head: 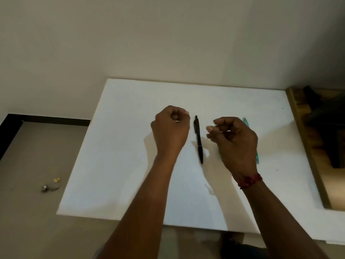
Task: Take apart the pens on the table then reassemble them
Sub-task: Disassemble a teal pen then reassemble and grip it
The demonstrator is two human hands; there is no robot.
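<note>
A black pen (198, 139) lies lengthwise on the white table (121, 146), whole and untouched, between my two hands. My left hand (170, 128) hovers just left of it, its fingers curled into a fist with nothing plainly seen in it. My right hand (235, 141) hangs to the right of the black pen with loosely curled fingers, and I see nothing held in it. It hides most of a teal pen (246, 122), whose ends stick out beyond the hand. A further teal sliver (220, 154) shows at the hand's left edge.
The table's back edge meets a plain wall. A wooden frame (306, 146) borders the table on the right. Small scraps (50, 186) lie on the floor to the left. A red thread band (249, 181) circles my right wrist.
</note>
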